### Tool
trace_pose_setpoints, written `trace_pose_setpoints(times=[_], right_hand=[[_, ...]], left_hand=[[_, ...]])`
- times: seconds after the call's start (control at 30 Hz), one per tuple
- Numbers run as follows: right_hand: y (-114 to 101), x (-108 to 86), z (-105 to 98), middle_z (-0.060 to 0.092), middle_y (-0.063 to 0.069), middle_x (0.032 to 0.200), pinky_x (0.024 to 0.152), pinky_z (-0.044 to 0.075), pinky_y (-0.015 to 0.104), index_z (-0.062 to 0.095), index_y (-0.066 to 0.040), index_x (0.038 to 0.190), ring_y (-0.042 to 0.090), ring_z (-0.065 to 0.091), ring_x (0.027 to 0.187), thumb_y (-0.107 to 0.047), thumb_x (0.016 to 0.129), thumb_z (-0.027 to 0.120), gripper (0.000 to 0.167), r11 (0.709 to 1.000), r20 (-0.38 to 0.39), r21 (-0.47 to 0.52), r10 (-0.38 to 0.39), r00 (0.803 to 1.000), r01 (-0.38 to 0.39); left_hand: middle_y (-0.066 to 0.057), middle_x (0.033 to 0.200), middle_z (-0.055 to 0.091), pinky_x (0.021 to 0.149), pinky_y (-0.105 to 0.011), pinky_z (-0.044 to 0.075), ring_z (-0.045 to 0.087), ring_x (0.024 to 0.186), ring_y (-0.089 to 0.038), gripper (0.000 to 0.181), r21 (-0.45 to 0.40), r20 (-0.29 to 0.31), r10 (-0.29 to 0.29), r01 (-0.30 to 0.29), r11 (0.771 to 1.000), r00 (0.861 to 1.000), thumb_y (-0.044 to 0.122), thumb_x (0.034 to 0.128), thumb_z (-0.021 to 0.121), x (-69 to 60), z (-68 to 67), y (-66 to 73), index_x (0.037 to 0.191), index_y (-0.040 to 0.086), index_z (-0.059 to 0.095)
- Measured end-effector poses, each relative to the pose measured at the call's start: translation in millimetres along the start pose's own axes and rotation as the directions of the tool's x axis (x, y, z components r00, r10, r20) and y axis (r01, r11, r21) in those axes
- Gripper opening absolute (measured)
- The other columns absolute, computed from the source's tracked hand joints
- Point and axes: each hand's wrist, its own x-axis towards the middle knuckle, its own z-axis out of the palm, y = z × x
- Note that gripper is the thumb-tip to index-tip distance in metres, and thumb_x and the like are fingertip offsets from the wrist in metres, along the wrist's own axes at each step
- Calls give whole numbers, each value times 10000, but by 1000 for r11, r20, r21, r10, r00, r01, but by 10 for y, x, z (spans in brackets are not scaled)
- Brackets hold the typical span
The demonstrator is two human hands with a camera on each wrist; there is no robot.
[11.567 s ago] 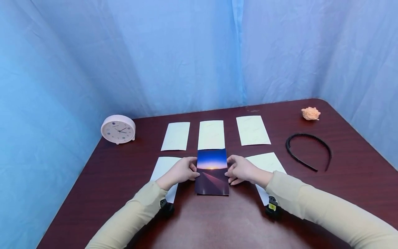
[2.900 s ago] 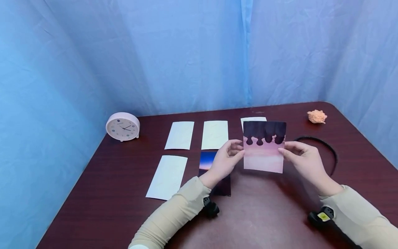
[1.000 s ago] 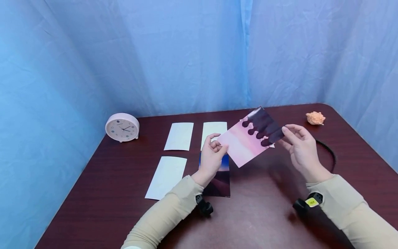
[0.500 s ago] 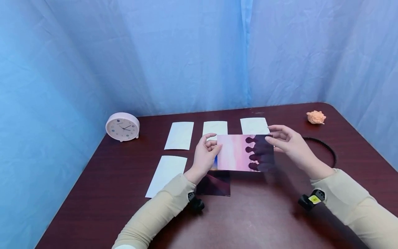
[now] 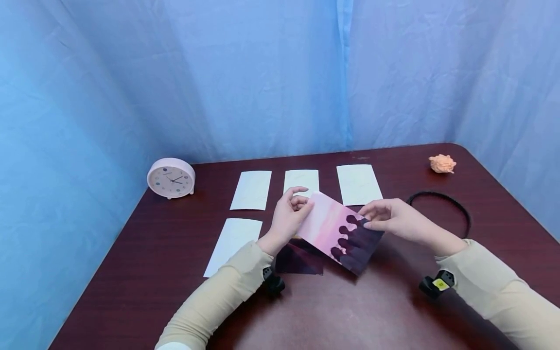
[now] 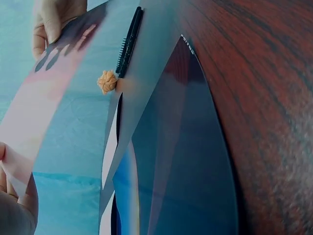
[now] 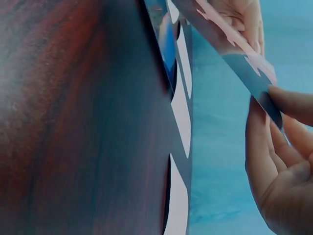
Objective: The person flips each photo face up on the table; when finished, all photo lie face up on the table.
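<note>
Both hands hold a photo print (image 5: 324, 218) above the table, tilted, with a pink sky and dark silhouettes toward its lower right end. The left hand (image 5: 285, 218) pinches its pale left end between thumb and fingers. At the dark end, the right hand (image 5: 395, 222) pinches an upper corner, thumb on the picture side; the right wrist view shows the right hand (image 7: 283, 166) around that corner. Partly hidden below lies a second photo (image 5: 299, 260), a dusk scene with a blue sky, face up; the left wrist view shows this dusk photo (image 6: 186, 137) closer.
White blank-faced cards lie at back left (image 5: 251, 190), back middle (image 5: 302, 180), back right (image 5: 359, 184) and front left (image 5: 234, 243). A clock (image 5: 171, 179) stands at far left. A black headband (image 5: 442, 195) and a peach-coloured flower-like ball (image 5: 442, 164) are at right.
Earlier both hands were on the dusk photo on the table; the front-right white card has left its place. The pink photo, held up since, has turned clockwise from silhouettes-up to lower right.
</note>
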Motion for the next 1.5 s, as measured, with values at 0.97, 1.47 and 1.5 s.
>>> trace_pose_setpoints(times=[0.97, 1.47, 1.5], right_hand=[[74, -76, 130, 664, 33, 978, 609, 538, 274, 573, 50, 1181, -56, 585, 803, -110, 895, 641, 335, 992, -240, 101, 97, 966, -75], [96, -27, 443, 600, -124, 803, 552, 526, 192, 649, -281, 933, -34, 597, 713, -32, 873, 650, 256, 801, -406, 594, 221, 887, 72], [97, -22, 460, 599, -122, 798, 547, 524, 192, 651, -275, 930, -32, 596, 705, -24, 872, 648, 259, 795, -414, 601, 224, 882, 79]], left_hand=[[-201, 1213, 545, 947, -432, 473, 550, 1128, -307, 496, -12, -3, -51, 51, 999, 999, 113, 923, 606, -39, -124, 47, 1361, 47, 383], [-213, 1094, 619, 797, -285, 554, 657, 930, -312, 414, -31, 89, -58, 61, 998, 994, 32, 908, 602, -152, 108, 79, 1303, 15, 479], [-212, 1082, 620, 788, -289, 557, 659, 916, -308, 403, -30, 80, -59, 61, 998, 995, 30, 907, 604, -148, 115, 78, 1293, 18, 491]])
